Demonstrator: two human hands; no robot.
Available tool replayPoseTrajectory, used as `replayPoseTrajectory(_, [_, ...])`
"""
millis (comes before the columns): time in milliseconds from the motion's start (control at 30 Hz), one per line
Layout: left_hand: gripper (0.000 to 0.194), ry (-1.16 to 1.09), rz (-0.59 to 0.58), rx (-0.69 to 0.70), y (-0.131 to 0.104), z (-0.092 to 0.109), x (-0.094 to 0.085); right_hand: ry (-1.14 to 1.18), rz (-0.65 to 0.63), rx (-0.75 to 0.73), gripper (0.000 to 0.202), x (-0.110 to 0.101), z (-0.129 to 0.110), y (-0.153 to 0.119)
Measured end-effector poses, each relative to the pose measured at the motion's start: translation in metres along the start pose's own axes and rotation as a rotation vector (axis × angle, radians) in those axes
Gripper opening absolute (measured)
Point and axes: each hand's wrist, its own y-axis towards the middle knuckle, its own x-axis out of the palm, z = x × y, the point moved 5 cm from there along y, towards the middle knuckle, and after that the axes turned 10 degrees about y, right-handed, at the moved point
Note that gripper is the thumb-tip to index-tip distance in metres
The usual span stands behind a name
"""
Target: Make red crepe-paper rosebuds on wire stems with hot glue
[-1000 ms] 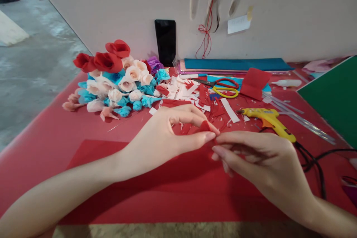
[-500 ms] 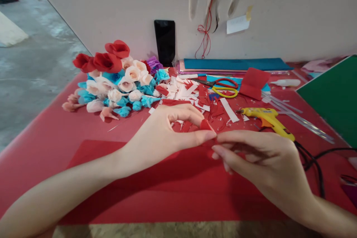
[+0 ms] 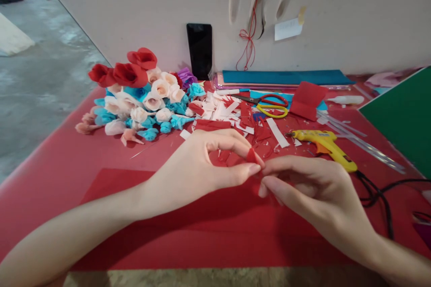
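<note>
A small piece of red paper (image 3: pixel 253 156) is pinched between the thumb and fingers of my left hand (image 3: pixel 208 161), over the middle of the table. My right hand (image 3: pixel 313 188) meets it from the right, its thumb and forefinger closed at the paper's edge near my left fingertips. Most of the piece is hidden behind the fingers. Below both hands lies a large sheet of red paper (image 3: pixel 202 224). Just beyond them spread red and white paper scraps (image 3: pixel 222 107).
Paper flowers (image 3: pixel 148 89) are heaped at the left. Scissors (image 3: pixel 269 103), a red square (image 3: pixel 308 100), a yellow glue gun (image 3: pixel 323 145) with a black cord and clear glue sticks (image 3: pixel 367 143) lie to the right. A phone (image 3: pixel 200 49) leans on the wall beside a blue sheet (image 3: pixel 283 77).
The red paper has turned slightly between my fingers, its tip now more pointed. My right thumb and fingertips have shifted a little; both hands stay nearly in place.
</note>
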Motion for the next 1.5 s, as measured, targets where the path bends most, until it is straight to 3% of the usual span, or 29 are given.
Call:
replayPoseTrajectory(233, [0.006,-0.002,-0.008,0.006,-0.001,0.0,0.001,0.043,-0.015,0.081,0.003,0.002,0.004,0.001])
replayPoseTrajectory(367, [0.007,-0.006,0.018,0.015,0.0,-0.001,0.002,0.187,-0.018,0.16,0.005,0.003,0.009,0.0])
replayPoseTrajectory(600, [0.004,0.082,0.183,0.109,-0.004,0.001,0.002,0.464,-0.03,0.285,0.009,0.01,0.021,0.0])
replayPoseTrajectory(900, [0.004,0.111,0.185,0.175,-0.004,0.002,0.003,0.506,-0.002,0.277,0.01,0.015,0.02,0.001])
replayPoseTrajectory(1067, [0.008,0.087,0.165,0.136,-0.003,0.003,0.002,0.411,0.008,0.261,0.008,0.013,0.02,0.002])
replayPoseTrajectory(1233, [0.006,0.074,0.126,0.091,-0.004,0.004,-0.002,0.104,0.156,0.059,0.013,-0.008,0.004,0.002])
replayPoseTrajectory(1367, [0.005,0.055,0.05,0.04,-0.004,0.002,0.001,-0.089,0.1,-0.055,0.01,-0.013,-0.008,0.005])
replayPoseTrajectory(1500, [0.006,0.027,-0.043,-0.025,-0.002,-0.001,0.006,-0.138,0.041,-0.049,0.01,-0.013,-0.008,0.007])
